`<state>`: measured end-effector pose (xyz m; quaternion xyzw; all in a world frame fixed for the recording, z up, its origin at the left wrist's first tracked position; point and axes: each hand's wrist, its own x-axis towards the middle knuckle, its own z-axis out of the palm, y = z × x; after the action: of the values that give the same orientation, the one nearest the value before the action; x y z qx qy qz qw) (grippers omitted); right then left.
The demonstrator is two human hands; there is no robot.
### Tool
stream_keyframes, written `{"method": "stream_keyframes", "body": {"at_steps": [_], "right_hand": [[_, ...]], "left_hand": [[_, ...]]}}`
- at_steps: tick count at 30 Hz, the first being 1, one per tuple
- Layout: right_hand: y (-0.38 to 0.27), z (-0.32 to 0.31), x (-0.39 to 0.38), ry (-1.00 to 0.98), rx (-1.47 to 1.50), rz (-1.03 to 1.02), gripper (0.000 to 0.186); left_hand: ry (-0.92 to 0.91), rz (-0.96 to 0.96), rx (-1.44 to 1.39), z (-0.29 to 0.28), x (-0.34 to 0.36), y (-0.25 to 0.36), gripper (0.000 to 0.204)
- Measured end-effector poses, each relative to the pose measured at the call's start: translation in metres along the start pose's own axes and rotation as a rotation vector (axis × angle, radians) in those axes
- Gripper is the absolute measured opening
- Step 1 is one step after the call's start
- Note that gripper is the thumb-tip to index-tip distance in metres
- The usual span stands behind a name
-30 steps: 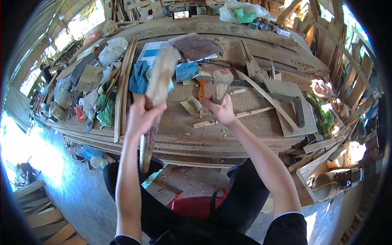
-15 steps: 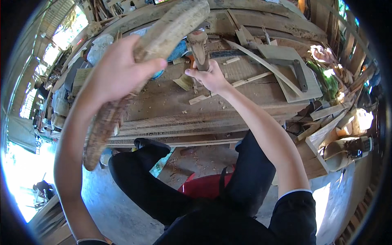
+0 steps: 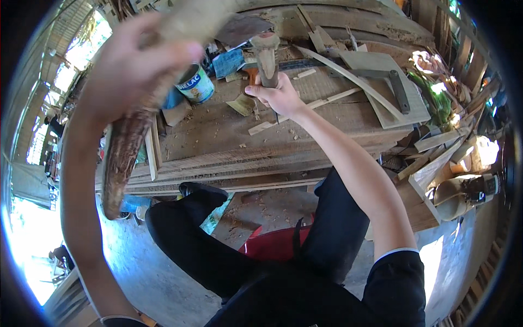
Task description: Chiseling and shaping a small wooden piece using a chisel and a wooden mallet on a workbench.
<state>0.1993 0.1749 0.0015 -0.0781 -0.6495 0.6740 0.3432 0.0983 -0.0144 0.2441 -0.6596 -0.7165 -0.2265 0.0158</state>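
My left hand (image 3: 128, 71), smeared by motion, is wrapped round a long, rough, curved wooden club (image 3: 125, 158). Its pale thick end rises past the top of the view and its darker, bark-like end hangs down beside my forearm. My right hand (image 3: 279, 97) grips an upright chisel (image 3: 267, 60) by its worn wooden handle. A thin dark bit of the blade shows below that fist, over the wooden workbench (image 3: 218, 133). Just left of the right hand are an orange-handled tool (image 3: 250, 71) and a yellowish scrap (image 3: 242, 105).
A blue and white tin can (image 3: 195, 84) stands at the left of the bench. A narrow wood strip (image 3: 332, 102), a curved pale slat (image 3: 354, 84), a flat board (image 3: 414, 109) and a dark metal square (image 3: 399, 92) lie to the right. My legs straddle a red seat (image 3: 272, 245).
My left hand has swung left with the club, uncovering the tin can. The right hand stays nearly in place with the chisel.
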Motion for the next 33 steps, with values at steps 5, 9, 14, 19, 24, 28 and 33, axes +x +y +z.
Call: {"method": "stream_keyframes", "body": {"at_steps": [5,9,14,19,24,28,33], "right_hand": [[0.004,-0.015,-0.004,0.027,-0.082,-0.045,0.027],[0.003,-0.001,0.005,-0.075,0.095,0.000,0.026],[-0.007,-0.015,0.000,-0.047,0.174,0.112,0.027],[-0.008,-0.032,0.002,0.046,0.245,0.150,0.025],[0.010,-0.077,-0.007,0.108,0.161,0.116,0.025],[0.003,-0.084,-0.016,0.093,-0.003,0.268,0.028],[-0.007,-0.089,-0.014,0.049,-0.094,0.349,0.026]], "left_hand": [[0.058,0.126,-0.494,-0.023,0.011,-0.004,0.045],[-0.351,-0.098,0.063,0.028,0.010,-0.003,0.067],[-0.087,-0.080,0.184,0.068,0.008,-0.062,0.069],[-0.181,-0.409,0.288,0.161,-0.009,-0.146,0.065],[-0.146,-0.467,0.441,0.217,-0.027,-0.155,0.053],[0.199,-0.288,0.501,0.236,-0.025,-0.157,0.043],[-0.225,0.179,0.286,0.243,-0.038,-0.088,0.033]]}}
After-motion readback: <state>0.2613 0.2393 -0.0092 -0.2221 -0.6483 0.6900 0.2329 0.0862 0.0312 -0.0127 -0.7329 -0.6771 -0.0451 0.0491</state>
